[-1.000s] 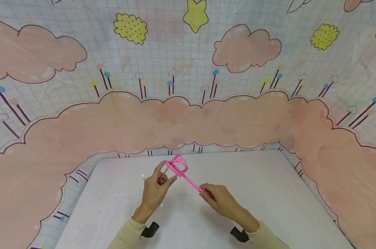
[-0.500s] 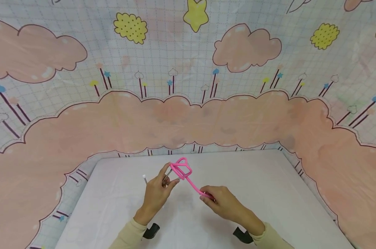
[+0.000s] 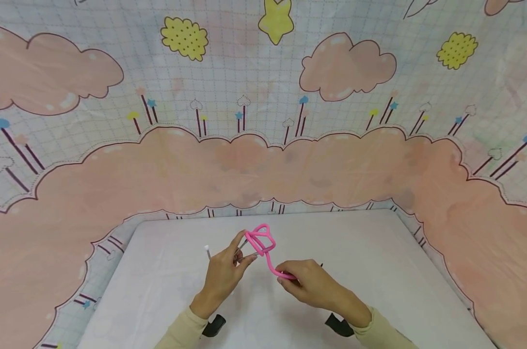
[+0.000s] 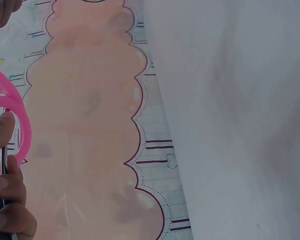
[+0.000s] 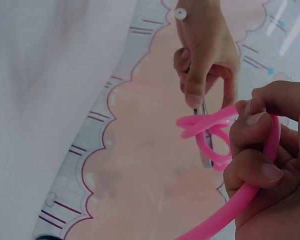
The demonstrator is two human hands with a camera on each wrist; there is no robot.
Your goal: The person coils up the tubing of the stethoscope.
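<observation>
A pink cord point(image 3: 269, 264), thick and smooth, is wound into open loops in front of the left hand point(image 3: 221, 278). That hand grips a slim silver metal tool point(image 5: 207, 162) with curled fingers; its index finger reaches up to the loops. The right wrist view shows the metal passing by the loops, its exact shape partly hidden. A white knob point(image 3: 206, 247) sticks out behind the left hand. The right hand point(image 3: 313, 286) pinches the cord's tail, which bends down from the loops and runs through the curled fingers point(image 5: 250, 165).
Both hands are above a white table point(image 3: 376, 252). A cloth point(image 3: 324, 169) printed with clouds and stars hangs behind it. Black straps point(image 3: 214, 325) show at the wrists. A small dark tip point(image 3: 321, 264) shows behind the right hand.
The left hand and the loops have shifted slightly right and down. The cord between the hands, nearly straight before, now sags in a bend as the hands come closer.
</observation>
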